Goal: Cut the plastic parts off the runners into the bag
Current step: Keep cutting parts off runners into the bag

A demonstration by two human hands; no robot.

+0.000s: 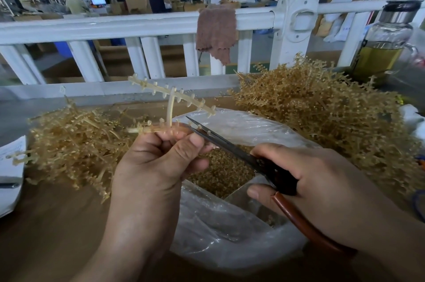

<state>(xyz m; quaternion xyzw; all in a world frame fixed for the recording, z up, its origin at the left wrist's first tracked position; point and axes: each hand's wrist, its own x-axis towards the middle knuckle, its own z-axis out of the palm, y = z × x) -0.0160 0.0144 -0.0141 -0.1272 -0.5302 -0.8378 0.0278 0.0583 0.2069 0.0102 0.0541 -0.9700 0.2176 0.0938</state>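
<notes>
A runner still bearing parts is pinched in the left hand above the open bag, cutters are gripped in the right hand, many cut parts are already bagged, and a large pile of runners is judged still uncut.

The left hand covers the near part of the lower bar of the runner. The right hand hides one handle of the scissors. The cut parts in the bag are too small to tell apart. At the tabletop's left edge, white papers run out of the picture.
</notes>
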